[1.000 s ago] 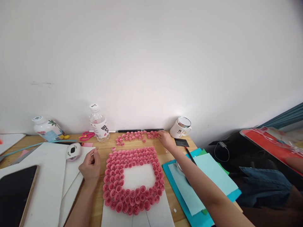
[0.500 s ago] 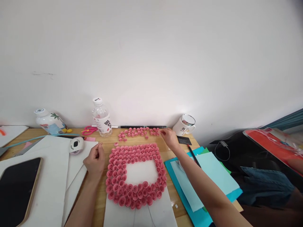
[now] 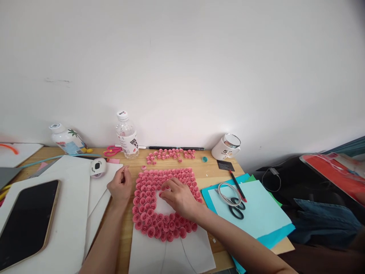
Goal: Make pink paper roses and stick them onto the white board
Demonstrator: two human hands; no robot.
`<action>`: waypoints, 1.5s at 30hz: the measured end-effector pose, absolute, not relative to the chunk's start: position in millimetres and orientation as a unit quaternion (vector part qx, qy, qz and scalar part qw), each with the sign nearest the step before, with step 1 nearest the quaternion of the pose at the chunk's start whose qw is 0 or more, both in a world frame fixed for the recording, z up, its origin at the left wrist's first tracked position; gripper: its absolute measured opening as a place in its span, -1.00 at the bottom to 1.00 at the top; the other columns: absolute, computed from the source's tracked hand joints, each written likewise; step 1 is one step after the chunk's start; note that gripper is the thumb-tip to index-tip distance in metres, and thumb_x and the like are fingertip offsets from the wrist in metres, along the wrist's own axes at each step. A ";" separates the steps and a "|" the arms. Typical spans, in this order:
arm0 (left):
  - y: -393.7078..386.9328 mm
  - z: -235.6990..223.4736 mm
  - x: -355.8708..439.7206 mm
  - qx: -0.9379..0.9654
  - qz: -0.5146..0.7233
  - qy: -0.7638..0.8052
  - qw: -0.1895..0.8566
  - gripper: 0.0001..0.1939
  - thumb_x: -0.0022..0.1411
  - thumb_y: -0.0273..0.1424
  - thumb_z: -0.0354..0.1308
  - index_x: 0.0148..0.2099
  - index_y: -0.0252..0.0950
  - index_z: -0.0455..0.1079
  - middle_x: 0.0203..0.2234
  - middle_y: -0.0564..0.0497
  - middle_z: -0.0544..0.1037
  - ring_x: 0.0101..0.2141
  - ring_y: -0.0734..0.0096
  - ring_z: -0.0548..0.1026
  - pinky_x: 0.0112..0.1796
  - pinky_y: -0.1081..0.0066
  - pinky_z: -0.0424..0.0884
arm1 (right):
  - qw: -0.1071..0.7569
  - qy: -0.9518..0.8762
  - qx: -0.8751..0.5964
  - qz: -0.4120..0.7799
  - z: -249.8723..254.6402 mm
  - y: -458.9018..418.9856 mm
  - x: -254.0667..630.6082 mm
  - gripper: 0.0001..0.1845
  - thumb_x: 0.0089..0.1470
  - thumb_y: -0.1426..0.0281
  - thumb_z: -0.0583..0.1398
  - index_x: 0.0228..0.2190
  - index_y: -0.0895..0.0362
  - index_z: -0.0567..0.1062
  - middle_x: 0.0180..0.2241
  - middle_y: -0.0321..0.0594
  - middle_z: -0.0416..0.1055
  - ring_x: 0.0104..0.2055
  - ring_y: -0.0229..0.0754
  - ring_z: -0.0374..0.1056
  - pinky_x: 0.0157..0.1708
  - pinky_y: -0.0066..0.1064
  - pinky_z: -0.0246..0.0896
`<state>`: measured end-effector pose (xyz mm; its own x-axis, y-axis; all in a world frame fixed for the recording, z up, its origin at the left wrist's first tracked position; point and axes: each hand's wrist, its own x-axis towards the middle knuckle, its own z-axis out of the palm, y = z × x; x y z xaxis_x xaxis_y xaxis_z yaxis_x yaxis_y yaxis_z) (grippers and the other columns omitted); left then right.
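Observation:
Pink rolled paper roses [image 3: 148, 220] cover much of a white board [image 3: 173, 253], ringing a bare white patch. Over the top left of that patch is my right hand [image 3: 181, 198], pinching a small pink paper rose [image 3: 160, 194] at its fingertips. My left hand [image 3: 121, 184] rests closed just left of the board; whatever its fingers hold, if anything, is hidden. Behind the board lie several loose paper roses [image 3: 168, 154], and one single rose [image 3: 143, 167] sits nearer its top left corner. Two curved pencil lines run down the board's lower part.
Left are a phone [image 3: 27, 224], white sheets [image 3: 71, 205], a white rounded device [image 3: 98, 168], pink scissors [image 3: 112, 151] and two bottles. Right are a mug [image 3: 226, 147], a teal round piece [image 3: 204, 159], blue paper [image 3: 265, 213], a tape roll [image 3: 229, 194], black-handled scissors [image 3: 237, 208] and a pen.
My right hand has come from beside the loose roses, near the mug, down and left over the board's bare patch. My left hand stays closed beside the board. The view has shifted slightly.

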<state>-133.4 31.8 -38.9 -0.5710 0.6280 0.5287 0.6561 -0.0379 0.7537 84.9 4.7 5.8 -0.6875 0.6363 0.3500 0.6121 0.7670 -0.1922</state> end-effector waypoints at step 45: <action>32.3 -35.4 -132.5 -0.439 -0.538 -0.719 0.012 -0.64 0.21 -0.23 -0.05 -0.19 -0.34 0.48 -0.72 0.09 0.39 -0.63 0.54 0.34 -0.47 0.53 0.28 | 0.132 -0.948 -0.287 0.030 12.9 -3.8 90.8 -0.68 0.15 0.58 0.02 -0.08 0.15 0.39 0.00 -0.12 0.35 0.17 0.09 -0.01 0.04 0.00 0.04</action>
